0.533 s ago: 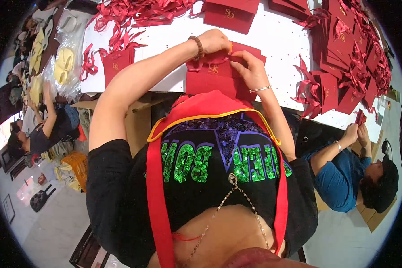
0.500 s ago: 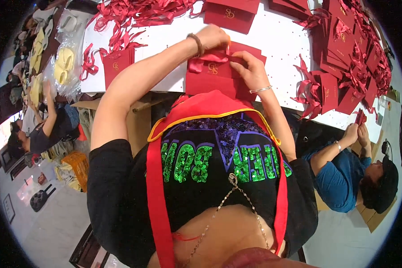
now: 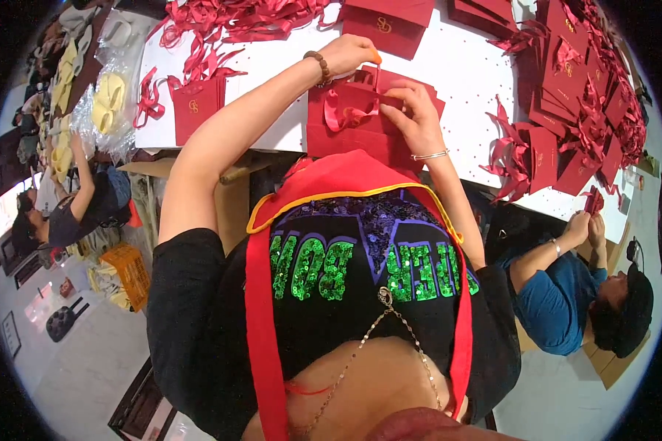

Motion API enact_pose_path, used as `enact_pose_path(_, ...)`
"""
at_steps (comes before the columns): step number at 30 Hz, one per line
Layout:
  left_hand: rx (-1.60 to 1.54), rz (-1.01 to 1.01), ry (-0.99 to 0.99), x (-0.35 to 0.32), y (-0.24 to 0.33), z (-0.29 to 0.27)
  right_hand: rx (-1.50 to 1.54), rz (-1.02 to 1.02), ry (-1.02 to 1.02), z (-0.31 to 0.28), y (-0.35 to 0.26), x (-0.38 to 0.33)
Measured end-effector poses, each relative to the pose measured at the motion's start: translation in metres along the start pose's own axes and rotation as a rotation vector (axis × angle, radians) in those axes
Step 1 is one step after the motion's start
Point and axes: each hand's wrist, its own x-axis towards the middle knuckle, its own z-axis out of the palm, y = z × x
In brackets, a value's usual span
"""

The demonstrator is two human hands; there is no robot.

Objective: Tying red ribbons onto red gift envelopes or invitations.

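A dark red paper gift bag (image 3: 327, 140) lies at the table's near edge in front of me. Across its upper part runs a shiny red ribbon (image 3: 338, 117), looped at the left. My left hand (image 3: 346, 56) is above the bag, fingers closed, with an orange cover on one fingertip. From those fingertips a strand of the ribbon runs down. At the bag's right side my right hand (image 3: 417, 121) pinches the ribbon between thumb and finger. More red card (image 3: 426, 92) shows behind that hand.
Red bags with ribbons (image 3: 198, 106) sit at the left; ribbons (image 3: 235, 22) heap behind them. Another stack (image 3: 390, 26) lies ahead. Many finished-looking bags (image 3: 559, 88) pile up at the right. A co-worker in blue (image 3: 555, 294) sits right; another person (image 3: 77, 206) works at the left.
The ribbon has spread into a more open loop at the left, covering the gold emblem on the bag. My left hand has moved slightly; my right hand stays beside the bag.
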Motion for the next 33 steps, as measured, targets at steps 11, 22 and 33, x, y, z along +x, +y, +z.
enact_pose_path(11,0.014,0.102,-0.097,-0.034,-0.007,-0.011,0.444,0.244,-0.049,0.008,0.011,-0.006)
enact_pose_path(22,0.096,0.297,-0.216,-0.029,0.007,-0.010,0.360,0.137,-0.067,0.018,0.009,0.000)
enact_pose_path(33,-0.458,0.210,0.074,-0.015,0.012,-0.046,0.747,0.179,-0.128,0.017,-0.011,0.004)
